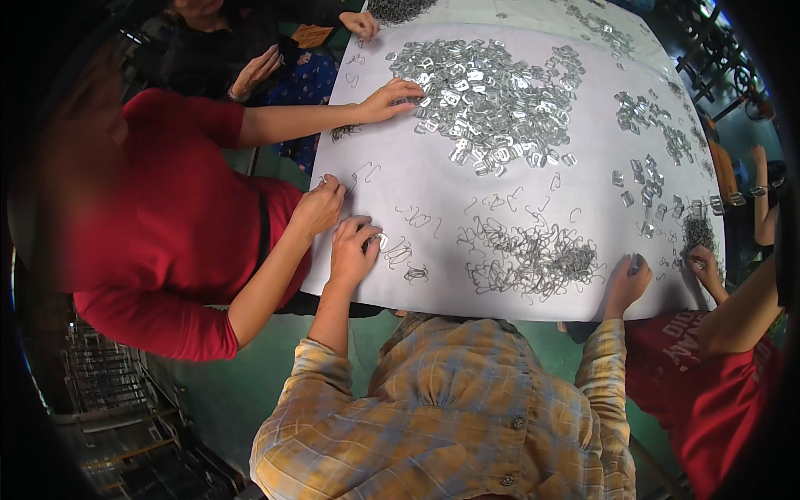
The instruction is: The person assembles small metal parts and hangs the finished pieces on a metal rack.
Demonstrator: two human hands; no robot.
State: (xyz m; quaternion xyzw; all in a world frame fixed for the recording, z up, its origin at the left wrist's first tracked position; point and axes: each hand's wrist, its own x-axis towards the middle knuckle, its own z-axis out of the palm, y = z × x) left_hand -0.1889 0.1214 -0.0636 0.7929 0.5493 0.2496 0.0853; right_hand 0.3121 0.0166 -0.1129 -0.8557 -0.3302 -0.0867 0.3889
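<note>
Head view, looking down on a white worktop [433, 275] w/ several people around it.

Left hand [352, 250] is at the near edge, left part of the worktop. Its fingers are curled together, pinched on a small shiny metal clip [382, 241] at the fingertips. Just right of it lie a few loose wire hooks [405, 257], touching the worktop, some tangled.

Right hand [625, 283] is at the near edge, toward the right. Fingers bunched around a small metal piece [636, 263]; can't tell how firmly it's gripped. It sits just beside the big heap of wire hooks [533, 254], which spreads across the near-middle of the worktop.

Both forearms are in plaid sleeves [450, 417], yellow and grey, coming up from the lower edge.

Other stuff:
- Large pile of flat metal clips [487, 100] in the far-middle of the worktop, smaller scatters of clips [650, 137] toward the right edge.
- Person in a red top [167, 225] at the left edge: one hand [318, 207] close to the wearer's left hand, near the left-near corner, other hand [390, 100] reaching into the clip pile.
- Another person's hand [704, 265] at the near-right corner, by a small dark wire bunch [698, 232].
- More hands at the far-left corner, partly hidden.
- Wire racks [117, 400] on the floor, lower left.
</note>
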